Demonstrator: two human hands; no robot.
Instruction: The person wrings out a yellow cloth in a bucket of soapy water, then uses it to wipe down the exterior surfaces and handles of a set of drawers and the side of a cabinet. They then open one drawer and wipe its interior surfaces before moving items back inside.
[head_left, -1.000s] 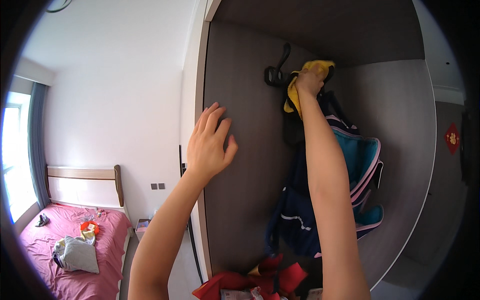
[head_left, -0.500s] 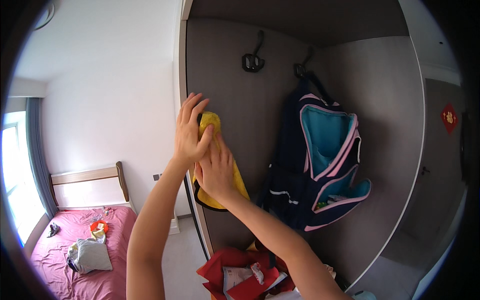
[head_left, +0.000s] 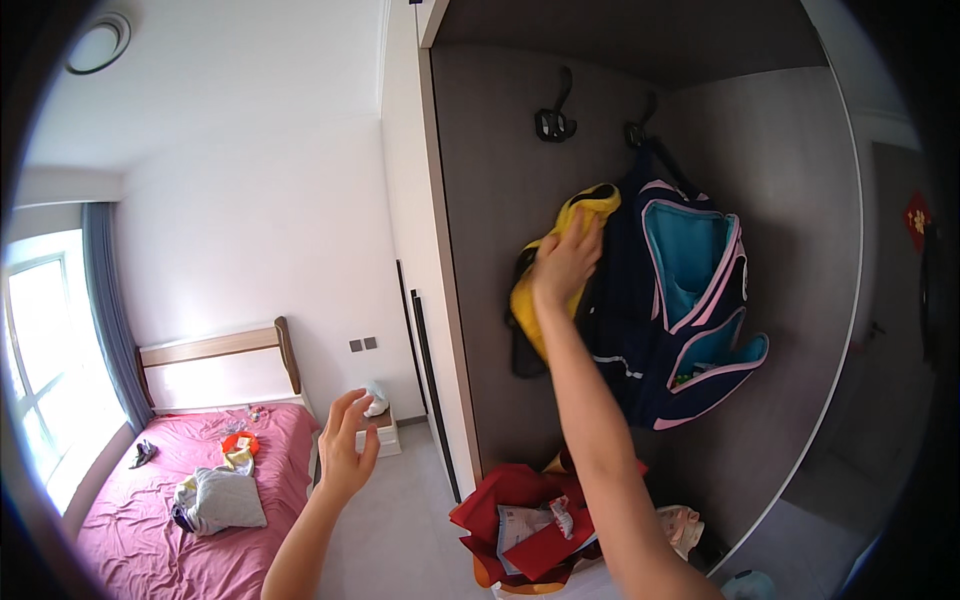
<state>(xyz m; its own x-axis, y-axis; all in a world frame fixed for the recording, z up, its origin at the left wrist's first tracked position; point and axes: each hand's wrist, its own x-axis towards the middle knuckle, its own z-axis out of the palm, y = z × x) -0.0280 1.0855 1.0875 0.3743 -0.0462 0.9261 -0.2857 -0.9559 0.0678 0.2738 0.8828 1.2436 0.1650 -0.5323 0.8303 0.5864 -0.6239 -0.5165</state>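
Observation:
My right hand [head_left: 568, 262] presses a yellow cloth [head_left: 528, 310] with dark edging against the dark back panel of an open cabinet niche, its fingers on the cloth's upper part. Just right of the cloth hangs a navy backpack [head_left: 615, 330] with pink trim, its pockets unzipped and showing a turquoise lining. It hangs from one black hook [head_left: 640, 132]; another black hook [head_left: 555, 122] above my right hand carries nothing. My left hand [head_left: 346, 448] is raised outside the niche, to the left of the cabinet edge, with fingers apart and nothing in it.
Below the niche lies red wrapping paper [head_left: 488, 510] with papers in it. The cabinet's pale side edge [head_left: 452, 300] stands between my hands. Further left is a bed [head_left: 130, 510] with a pink sheet, a grey pillow-like bundle [head_left: 225, 498] and an orange-red dish [head_left: 240, 440].
My right hand has carried the yellow cloth from the niche's left edge rightward, next to the backpack. My left hand has come off the cloth and dropped down to the left. The view has shifted left.

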